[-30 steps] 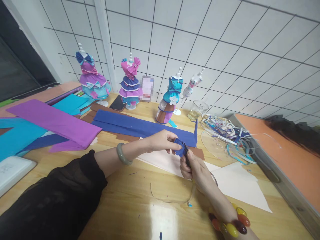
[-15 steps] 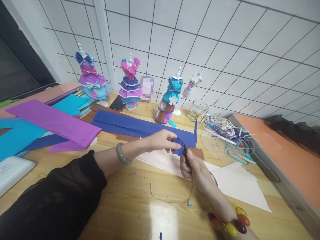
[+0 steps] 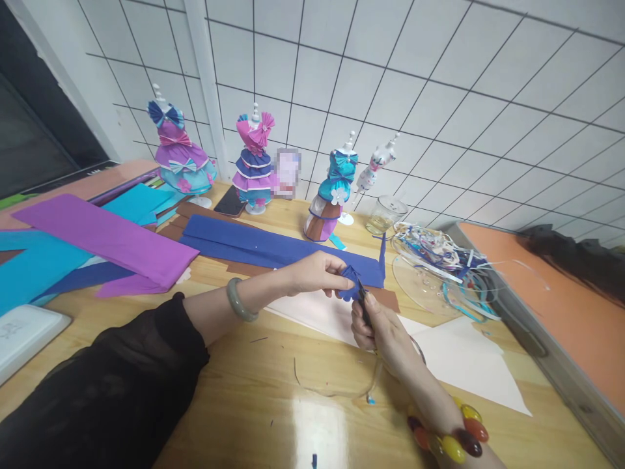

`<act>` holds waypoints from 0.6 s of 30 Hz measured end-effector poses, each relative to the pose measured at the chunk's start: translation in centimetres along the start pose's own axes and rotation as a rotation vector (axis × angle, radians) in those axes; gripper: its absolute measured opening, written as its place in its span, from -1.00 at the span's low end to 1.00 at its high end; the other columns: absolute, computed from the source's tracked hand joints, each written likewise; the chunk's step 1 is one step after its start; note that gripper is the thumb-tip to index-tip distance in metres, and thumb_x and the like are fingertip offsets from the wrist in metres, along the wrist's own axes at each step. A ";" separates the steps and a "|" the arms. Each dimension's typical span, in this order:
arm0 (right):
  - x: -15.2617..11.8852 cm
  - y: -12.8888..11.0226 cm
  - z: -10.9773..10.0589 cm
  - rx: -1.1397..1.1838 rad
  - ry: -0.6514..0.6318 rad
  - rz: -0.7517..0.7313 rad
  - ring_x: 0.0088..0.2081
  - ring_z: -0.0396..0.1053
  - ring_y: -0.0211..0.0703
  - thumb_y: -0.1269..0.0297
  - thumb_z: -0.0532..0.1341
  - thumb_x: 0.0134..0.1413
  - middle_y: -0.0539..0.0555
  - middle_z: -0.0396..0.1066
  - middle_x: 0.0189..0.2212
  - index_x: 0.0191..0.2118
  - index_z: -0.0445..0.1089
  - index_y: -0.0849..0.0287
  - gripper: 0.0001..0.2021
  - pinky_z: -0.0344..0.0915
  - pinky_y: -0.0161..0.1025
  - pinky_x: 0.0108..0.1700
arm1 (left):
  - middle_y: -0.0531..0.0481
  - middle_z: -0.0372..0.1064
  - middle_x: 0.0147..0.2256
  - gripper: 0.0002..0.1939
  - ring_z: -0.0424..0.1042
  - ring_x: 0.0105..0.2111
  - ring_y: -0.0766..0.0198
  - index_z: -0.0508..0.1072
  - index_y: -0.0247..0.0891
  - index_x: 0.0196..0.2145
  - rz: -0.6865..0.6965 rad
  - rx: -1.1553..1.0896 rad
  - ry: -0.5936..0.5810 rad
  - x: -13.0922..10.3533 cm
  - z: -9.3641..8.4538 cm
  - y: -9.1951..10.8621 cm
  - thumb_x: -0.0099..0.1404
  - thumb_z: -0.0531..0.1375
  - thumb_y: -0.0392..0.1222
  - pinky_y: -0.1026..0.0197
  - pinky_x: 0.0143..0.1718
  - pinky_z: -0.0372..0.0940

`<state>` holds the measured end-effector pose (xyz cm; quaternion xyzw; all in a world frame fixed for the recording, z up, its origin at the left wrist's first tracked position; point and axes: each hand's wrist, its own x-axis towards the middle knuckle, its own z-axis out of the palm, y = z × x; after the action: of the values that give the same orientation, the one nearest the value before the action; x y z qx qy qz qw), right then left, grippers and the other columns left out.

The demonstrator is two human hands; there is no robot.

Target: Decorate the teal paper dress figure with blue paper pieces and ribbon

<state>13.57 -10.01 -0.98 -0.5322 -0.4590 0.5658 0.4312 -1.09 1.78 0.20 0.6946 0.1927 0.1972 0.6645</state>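
Observation:
My left hand (image 3: 319,273) pinches a small piece of dark-blue crepe paper (image 3: 349,286) with a scalloped edge. In my right hand (image 3: 378,326) is a pair of dark scissors (image 3: 363,306), the fingers wrapped round the handles. The blades lie against the right side of the blue piece; how far apart they are I cannot make out. Both hands are above white paper (image 3: 312,316) and close to a long folded strip of blue crepe paper (image 3: 278,249). A thin cord (image 3: 336,395) lies on the table below my right hand.
Dress forms in paper dresses (image 3: 254,163) stand along the tiled wall, beside a glass cup (image 3: 387,215). At right, paper scraps (image 3: 434,251) lie heaped near an orange surface (image 3: 561,293). Purple paper (image 3: 107,241) and turquoise paper (image 3: 43,267) spread over the left; a white box-like object (image 3: 29,339) is nearer.
The blue piece has turned slightly in my left hand and shows more of its scalloped edge. The scissors have shifted a little against it. Everything else stays put.

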 end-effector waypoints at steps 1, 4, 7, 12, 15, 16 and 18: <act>0.0 0.0 0.0 -0.001 -0.004 -0.002 -0.69 -0.12 -0.41 -0.08 -0.07 0.14 -0.16 -0.11 -0.69 -0.52 0.07 0.15 -0.60 -0.19 -0.38 -0.65 | 0.04 0.31 -0.51 -0.80 0.29 -0.50 0.42 0.40 -0.34 -0.44 0.003 0.001 0.003 0.0 0.0 0.0 0.07 0.20 -0.12 0.34 -0.49 0.19; 0.0 0.1 -0.1 -0.010 -0.007 -0.007 -0.69 -0.11 -0.41 -0.05 -0.08 0.16 -0.15 -0.10 -0.69 -0.51 0.07 0.15 -0.61 -0.19 -0.38 -0.64 | 0.05 0.30 -0.52 -0.80 0.29 -0.50 0.42 0.40 -0.34 -0.45 0.009 0.003 0.005 0.0 0.0 0.1 0.07 0.20 -0.12 0.33 -0.49 0.19; 0.0 0.1 -0.1 -0.014 -0.003 -0.010 -0.69 -0.10 -0.41 -0.05 -0.08 0.16 -0.15 -0.08 -0.69 -0.52 0.07 0.15 -0.60 -0.19 -0.37 -0.64 | 0.04 0.30 -0.52 -0.80 0.29 -0.49 0.41 0.40 -0.35 -0.45 0.010 0.005 0.011 -0.1 0.0 0.2 0.07 0.20 -0.12 0.33 -0.48 0.19; 0.0 0.1 0.0 0.003 -0.004 0.003 -0.69 -0.11 -0.41 -0.08 -0.06 0.13 -0.15 -0.09 -0.69 -0.50 0.08 0.15 -0.60 -0.19 -0.38 -0.64 | 0.04 0.29 -0.52 -0.79 0.29 -0.49 0.41 0.38 -0.36 -0.46 0.001 -0.004 0.028 -0.1 0.0 0.2 0.06 0.21 -0.12 0.33 -0.48 0.20; 0.0 0.1 0.0 -0.003 -0.002 0.006 -0.70 -0.10 -0.40 -0.10 -0.07 0.13 -0.15 -0.08 -0.69 -0.50 0.08 0.15 -0.60 -0.18 -0.37 -0.64 | 0.06 0.28 -0.53 -0.79 0.28 -0.51 0.43 0.37 -0.35 -0.48 -0.003 -0.008 0.037 -0.1 0.1 0.2 0.07 0.21 -0.12 0.33 -0.48 0.20; 0.0 0.2 0.0 -0.008 -0.001 0.003 -0.70 -0.10 -0.40 -0.10 -0.07 0.13 -0.15 -0.08 -0.69 -0.50 0.08 0.15 -0.59 -0.18 -0.37 -0.64 | 0.06 0.28 -0.53 -0.79 0.28 -0.51 0.43 0.37 -0.35 -0.48 -0.003 -0.009 0.036 0.0 0.1 0.2 0.07 0.21 -0.12 0.33 -0.48 0.20; 0.0 0.2 0.0 -0.017 0.001 -0.002 -0.69 -0.10 -0.40 -0.09 -0.07 0.13 -0.15 -0.08 -0.69 -0.50 0.08 0.15 -0.59 -0.18 -0.37 -0.64 | 0.06 0.28 -0.53 -0.80 0.28 -0.51 0.43 0.36 -0.35 -0.48 -0.004 -0.013 0.033 0.0 0.0 0.2 0.07 0.21 -0.13 0.33 -0.48 0.20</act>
<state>13.61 -10.03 -1.13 -0.5355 -0.4644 0.5611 0.4275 -1.10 1.72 0.42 0.6866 0.2036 0.2087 0.6660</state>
